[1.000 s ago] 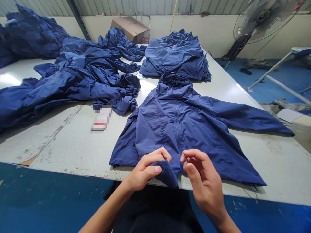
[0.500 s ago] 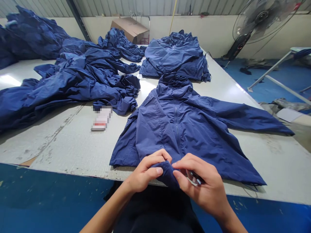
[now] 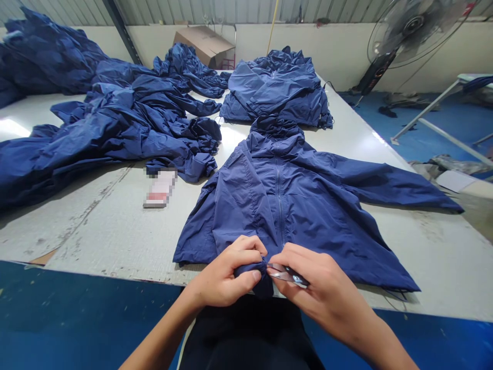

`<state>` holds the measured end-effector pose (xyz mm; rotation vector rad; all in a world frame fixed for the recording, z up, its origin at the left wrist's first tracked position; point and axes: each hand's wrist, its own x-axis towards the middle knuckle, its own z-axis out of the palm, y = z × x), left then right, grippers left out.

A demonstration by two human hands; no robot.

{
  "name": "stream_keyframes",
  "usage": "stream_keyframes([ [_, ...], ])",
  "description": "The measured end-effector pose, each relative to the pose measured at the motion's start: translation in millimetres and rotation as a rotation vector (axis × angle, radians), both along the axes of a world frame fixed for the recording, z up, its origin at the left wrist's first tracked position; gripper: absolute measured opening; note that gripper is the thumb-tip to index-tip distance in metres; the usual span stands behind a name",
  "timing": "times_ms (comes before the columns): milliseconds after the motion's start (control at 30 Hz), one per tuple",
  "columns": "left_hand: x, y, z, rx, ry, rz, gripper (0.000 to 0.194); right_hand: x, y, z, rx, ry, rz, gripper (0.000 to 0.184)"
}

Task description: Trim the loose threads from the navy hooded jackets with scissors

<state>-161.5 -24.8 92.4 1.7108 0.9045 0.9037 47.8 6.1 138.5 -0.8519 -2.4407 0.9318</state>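
A navy hooded jacket (image 3: 308, 205) with a front zipper lies spread on the white table (image 3: 127, 246), its hood away from me. My left hand (image 3: 234, 272) is closed around a bunched sleeve end of the jacket, held over the table's near edge. My right hand (image 3: 316, 282) grips small thread snips (image 3: 287, 275), blades pointing left. The tips of the blades meet the bunched cloth beside my left fingers. Whether a thread lies between the blades is too small to tell.
A stack of folded navy jackets (image 3: 275, 90) sits at the back. Loose navy garments (image 3: 127, 123) heap on the left. Near them lies a blurred white and red card (image 3: 158, 190). Beyond the table are a cardboard box (image 3: 204, 43) and a fan (image 3: 414, 31).
The snips have swung out from within my right palm, blades now against the cloth. My left hand has bunched the sleeve end tighter and shifted slightly left.
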Motion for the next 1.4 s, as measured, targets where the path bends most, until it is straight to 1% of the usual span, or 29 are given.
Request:
stream_keyframes([
  [133, -1, 1, 0.9, 0.010, 0.025, -0.015, 0.033, -5, 3, 0.0, 0.018, -0.037, 0.016, 0.009],
  [267, 0, 1, -1.8, 0.000, -0.040, -0.017, 0.035, -10, 3, -4.1, -0.002, -0.031, 0.021, 0.010],
  [367, 1, 1, -3.0, -0.019, -0.121, -0.028, 0.037, -12, 4, -7.3, -0.122, 0.045, 0.016, 0.012],
  [567, 3, 3, -5.8, -0.062, -0.237, -0.070, 0.039, -11, 5, -12.0, -0.460, 0.212, 0.001, 0.015],
  [633, 3, 3, -7.4, -0.088, -0.260, -0.063, 0.039, -11, 5, -13.7, -0.515, 0.229, -0.010, 0.018],
  [700, 3, 3, -8.8, -0.094, -0.270, -0.057, 0.039, -11, 3, -15.6, -0.495, 0.234, -0.037, 0.019],
  [800, 2, 4, -9.0, -0.073, -0.250, -0.044, 0.039, -10, 0, -17.1, -0.370, 0.207, -0.071, 0.013],
  [900, 0, 3, -6.3, -0.040, -0.168, -0.013, 0.040, -8, -2, -15.6, -0.227, 0.147, -0.075, 0.011],
  [1000, -2, 2, -3.6, -0.012, -0.059, -0.001, 0.040, -8, -1, -12.0, -0.168, 0.089, -0.046, 0.015],
  [1067, -2, 2, -3.5, -0.006, -0.051, -0.010, 0.038, -8, 0, -10.2, -0.195, 0.064, -0.028, 0.017],
  [1133, 0, 2, -5.2, -0.015, -0.120, -0.028, 0.036, -9, 0, -10.3, -0.268, 0.073, -0.032, 0.019],
  [1233, 3, 4, -9.1, -0.063, -0.255, -0.046, 0.033, -10, 1, -13.6, -0.419, 0.145, -0.058, 0.021],
  [1300, 3, 4, -11.4, -0.102, -0.300, -0.034, 0.035, -10, 1, -16.5, -0.491, 0.216, -0.082, 0.025],
  [1333, 3, 4, -12.4, -0.117, -0.309, -0.021, 0.036, -11, 1, -17.6, -0.504, 0.249, -0.102, 0.027],
  [1400, 2, 4, -14.1, -0.140, -0.322, 0.007, 0.038, -11, 1, -18.6, -0.481, 0.288, -0.155, 0.028],
])
